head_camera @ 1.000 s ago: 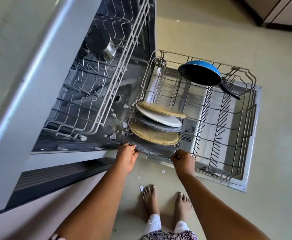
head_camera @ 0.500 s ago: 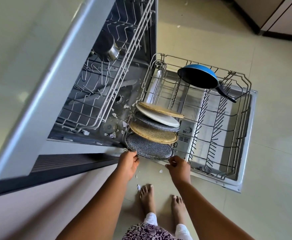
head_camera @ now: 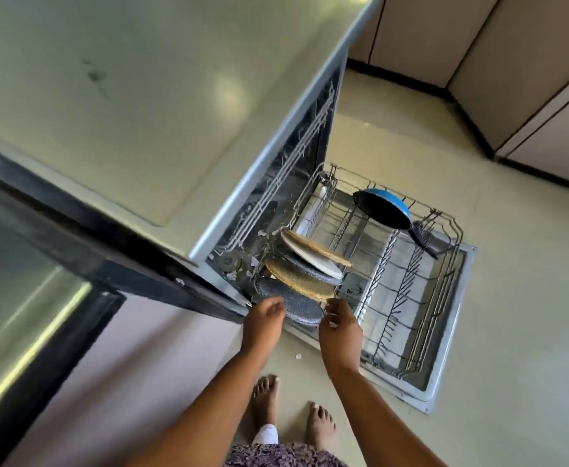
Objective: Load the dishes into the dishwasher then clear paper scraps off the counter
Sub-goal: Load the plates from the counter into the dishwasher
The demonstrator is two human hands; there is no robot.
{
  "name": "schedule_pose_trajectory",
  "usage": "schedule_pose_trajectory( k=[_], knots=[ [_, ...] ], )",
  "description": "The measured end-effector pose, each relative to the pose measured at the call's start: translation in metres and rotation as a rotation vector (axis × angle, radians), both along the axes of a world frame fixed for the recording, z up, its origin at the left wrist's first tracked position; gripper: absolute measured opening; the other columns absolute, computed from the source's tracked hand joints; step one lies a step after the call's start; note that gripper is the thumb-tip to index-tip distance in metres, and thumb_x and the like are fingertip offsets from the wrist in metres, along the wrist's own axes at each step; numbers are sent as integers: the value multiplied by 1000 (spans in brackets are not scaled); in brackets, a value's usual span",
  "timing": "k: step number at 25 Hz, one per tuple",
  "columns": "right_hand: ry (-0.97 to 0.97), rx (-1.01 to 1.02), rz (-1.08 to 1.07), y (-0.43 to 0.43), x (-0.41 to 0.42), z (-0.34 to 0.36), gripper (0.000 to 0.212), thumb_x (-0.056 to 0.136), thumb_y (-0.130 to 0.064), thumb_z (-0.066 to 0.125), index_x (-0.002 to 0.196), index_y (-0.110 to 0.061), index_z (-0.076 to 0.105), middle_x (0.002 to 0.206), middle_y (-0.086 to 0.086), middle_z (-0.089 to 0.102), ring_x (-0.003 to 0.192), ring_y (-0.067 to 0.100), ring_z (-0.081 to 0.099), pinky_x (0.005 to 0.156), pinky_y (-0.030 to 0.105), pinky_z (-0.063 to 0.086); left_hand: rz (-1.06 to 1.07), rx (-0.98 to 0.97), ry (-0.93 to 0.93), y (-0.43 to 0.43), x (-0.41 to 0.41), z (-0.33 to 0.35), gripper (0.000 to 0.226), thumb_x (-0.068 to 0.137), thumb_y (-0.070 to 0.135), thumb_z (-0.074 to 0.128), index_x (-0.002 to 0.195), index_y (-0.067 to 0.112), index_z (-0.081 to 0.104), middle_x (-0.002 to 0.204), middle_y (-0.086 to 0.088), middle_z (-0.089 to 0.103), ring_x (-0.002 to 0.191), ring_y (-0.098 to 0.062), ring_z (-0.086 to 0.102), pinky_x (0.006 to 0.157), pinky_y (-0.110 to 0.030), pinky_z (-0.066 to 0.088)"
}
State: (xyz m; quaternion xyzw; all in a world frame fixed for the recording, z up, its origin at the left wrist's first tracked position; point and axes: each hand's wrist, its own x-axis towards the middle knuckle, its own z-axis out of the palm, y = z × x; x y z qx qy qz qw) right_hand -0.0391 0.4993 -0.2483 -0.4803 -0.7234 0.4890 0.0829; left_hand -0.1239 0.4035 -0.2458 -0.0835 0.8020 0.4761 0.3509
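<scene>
Here, left hand: fingers loosely curled with nothing seen between them, at the near left rim of the grey speckled plate.
Right hand: thumb and fingers bent at the same plate's near right rim; the blur hides whether they pinch it or only touch it.
Grey speckled plate: between the two hands, tilted on edge at the near left corner of the lower rack, the nearest of a row of plates.
Row of plates: behind it stand a tan plate, a second grey plate, a white plate and another tan plate, all leaning the same way.
Blue pan: tilted at the far side of the rack, handle pointing right, well apart from both hands.
Lower rack: pulled out over the dishwasher door, which lies open and flat.
Paper scraps: a few white bits in the tub beside the plates; one scrap on the floor between the forearms.
Counter: pale and glossy, above the dishwasher on the left.
Room: cabinets along the far wall; the person stands barefoot on the pale floor.
</scene>
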Motion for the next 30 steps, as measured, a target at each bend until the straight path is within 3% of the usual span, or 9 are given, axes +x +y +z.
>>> schedule_pose_trajectory(
  k=[2,5,10,14,16,19,22,26,30],
  knots=[
    [67,49,56,-1,-1,40,33,82,2,53,110,-14,61,102,2,64,89,19,62,77,30,51,-81,-9,170,-4,6,42,23,92,12,53,112,15,64,106,-6,68,94,-19,63,74,-22,48],
    [152,132,142,-6,-6,102,33,81,3,57,110,-12,62,102,0,64,91,14,59,79,21,44,-115,11,409,-15,12,108,23,92,13,54,111,14,66,106,-1,69,96,-14,62,83,-23,49],
    [338,173,298,-39,-24,178,30,83,3,57,108,-13,63,103,2,63,93,16,59,85,28,50,-16,-70,628,-56,17,189,22,91,12,53,104,19,69,100,5,70,89,-8,62,74,-6,41],
    [523,133,496,-85,-45,228,27,85,2,57,107,-12,63,100,1,62,90,15,61,78,20,48,112,-174,791,-111,17,238,23,91,14,53,103,20,71,101,6,71,94,-9,63,83,-12,42],
    [587,108,585,-115,-57,245,28,84,1,57,107,-13,63,101,1,63,90,15,61,78,14,46,205,-238,809,-145,18,260,23,92,15,51,104,21,71,102,7,70,94,-9,63,82,-14,42],
    [682,109,728,-170,-73,264,29,83,2,58,107,-12,63,101,1,63,87,14,60,73,3,42,443,-223,790,-208,26,285,20,89,14,55,97,19,73,96,3,73,91,-14,67,87,-28,50],
    [786,106,830,-233,-83,286,27,80,8,59,102,-5,65,97,4,64,84,16,58,76,6,41,708,-188,809,-283,46,303,18,86,12,59,84,26,71,80,1,73,78,-16,68,79,-36,54],
    [822,24,970,-315,-85,302,29,79,9,56,102,-8,65,94,3,63,82,16,58,78,29,49,981,-232,821,-375,82,310,19,87,11,55,88,21,71,81,6,71,80,-12,67,77,-35,55],
    [837,8,1089,-405,-81,307,28,81,8,55,102,-9,64,93,3,62,79,15,58,70,16,43,1217,-298,813,-467,120,307,23,86,9,55,80,27,67,78,4,71,78,-15,67,77,-37,54]
  ],
)
